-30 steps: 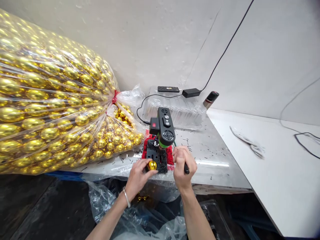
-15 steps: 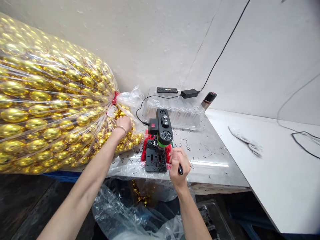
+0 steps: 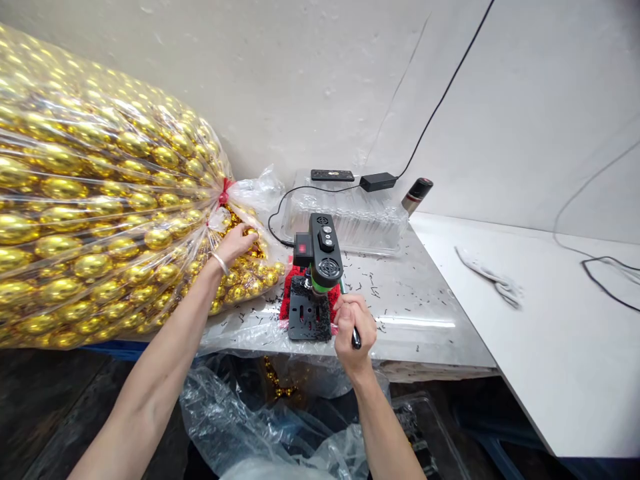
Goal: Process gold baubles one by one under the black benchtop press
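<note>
My left hand is at the open side of a small clear bag of gold balls, its fingers bent in among the shiny balls. What lies between the fingertips is hidden. Closed in a fist, my right hand grips a black handle, whose rounded end sticks out below the fingers. Just left of that fist stands a black bench device with round vents, buttons and a green ring. Its slotted base plate rests on a red pad, strewn with small black bits.
A huge clear sack of gold balls, tied in red, fills the left. Behind the device are a clear plastic box, a power adapter, a remote and a dark bottle. A glove lies on the white table.
My left hand has shifted slightly left and turned, its fingers now less tightly curled at the gold balls. The right hand keeps its grip on the black handle. The view has moved a little.
</note>
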A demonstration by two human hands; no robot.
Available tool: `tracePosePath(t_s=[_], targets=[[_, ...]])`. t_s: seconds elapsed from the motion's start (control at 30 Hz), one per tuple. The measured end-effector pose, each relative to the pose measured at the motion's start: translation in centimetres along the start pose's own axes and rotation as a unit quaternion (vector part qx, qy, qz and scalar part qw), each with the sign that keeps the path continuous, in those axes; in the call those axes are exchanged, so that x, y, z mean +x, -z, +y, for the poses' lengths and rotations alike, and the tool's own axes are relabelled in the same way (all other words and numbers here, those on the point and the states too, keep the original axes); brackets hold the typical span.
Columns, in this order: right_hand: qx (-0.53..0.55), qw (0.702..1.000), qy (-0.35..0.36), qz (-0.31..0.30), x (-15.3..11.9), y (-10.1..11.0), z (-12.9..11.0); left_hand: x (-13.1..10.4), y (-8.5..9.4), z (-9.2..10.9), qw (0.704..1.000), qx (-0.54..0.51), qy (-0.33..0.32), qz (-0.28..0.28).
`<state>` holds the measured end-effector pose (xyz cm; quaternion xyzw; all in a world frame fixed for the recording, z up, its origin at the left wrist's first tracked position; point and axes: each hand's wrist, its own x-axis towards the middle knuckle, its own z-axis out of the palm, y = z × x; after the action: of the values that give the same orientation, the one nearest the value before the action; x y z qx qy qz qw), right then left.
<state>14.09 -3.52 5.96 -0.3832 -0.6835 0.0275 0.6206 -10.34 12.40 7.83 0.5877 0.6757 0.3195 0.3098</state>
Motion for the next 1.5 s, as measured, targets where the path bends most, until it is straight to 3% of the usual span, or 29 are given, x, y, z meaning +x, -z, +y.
tracePosePath(t_s=[0.03, 0.1, 0.2, 0.33, 0.5, 0.6, 0.7, 0.83, 0.97, 1.13, 1.3, 1.5], targets=[[0.001, 1.000, 0.002, 0.000, 0.0, 0.0, 0.0, -1.1, 0.2, 0.2, 0.993, -0.115, 0.002, 0.002], [0.004, 1.000, 0.005, 0.002, 0.0, 0.0, -0.1, -3.7, 0.2, 0.5, 0.947, -0.322, 0.019, -0.011], [0.004, 1.000, 0.008, 0.005, 0.2, 0.0, -0.1, -7.7, -1.1, 0.7, 0.879, -0.463, 0.090, -0.061], [0.005, 1.000, 0.007, 0.005, 0.5, 0.0, -0.3, -11.1, -4.7, 0.2, 0.821, -0.530, 0.168, -0.133], [-0.001, 1.000, 0.003, -0.005, 0.9, 0.3, -0.3, -12.8, -8.3, -1.1, 0.780, -0.563, 0.214, -0.169], [-0.002, 1.000, 0.002, -0.005, 0.9, 0.4, -0.3, -13.6, -8.9, -1.6, 0.759, -0.576, 0.255, -0.162], [0.002, 1.000, 0.001, -0.003, 0.8, 0.3, -0.3, -14.0, -8.7, -1.8, 0.719, -0.614, 0.287, -0.154], [0.002, 1.000, 0.004, -0.009, 0.8, 0.3, -0.4, -14.2, -8.1, -2.2, 0.677, -0.660, 0.274, -0.174], [-0.002, 1.000, 0.007, -0.011, 0.8, 0.4, -0.3, -14.1, -8.1, -2.5, 0.685, -0.653, 0.271, -0.176], [-0.010, 1.000, 0.008, -0.013, 0.7, 0.4, -0.2, -13.9, -9.1, -2.2, 0.712, -0.613, 0.317, -0.129], [-0.004, 1.000, 0.004, -0.012, 1.3, 0.5, -0.5, -14.0, -9.5, -1.3, 0.764, -0.573, 0.270, -0.124], [-0.004, 1.000, -0.013, -0.010, 2.1, 0.6, -0.9, -14.0, -9.6, -1.1, 0.779, -0.560, 0.245, -0.141]])
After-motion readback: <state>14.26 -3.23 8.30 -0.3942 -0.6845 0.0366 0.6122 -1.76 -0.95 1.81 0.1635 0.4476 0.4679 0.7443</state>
